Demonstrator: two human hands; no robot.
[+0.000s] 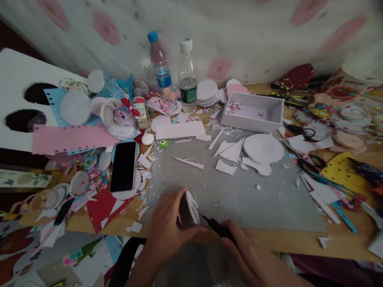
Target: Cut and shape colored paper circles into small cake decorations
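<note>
White paper piece (193, 208) is held in the left hand (166, 215), near the front edge of the gray mat (254, 195).
It is pinched by thumb and curled fingers. A thin black tool (219, 228) is gripped by the right hand (241, 237), its tip pointed at the paper.

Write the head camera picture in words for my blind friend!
A left hand holds a white piece while the right hand holds a dark pointed tool beside it. White paper scraps litter the grey mat, with two plastic bottles standing behind.
</note>
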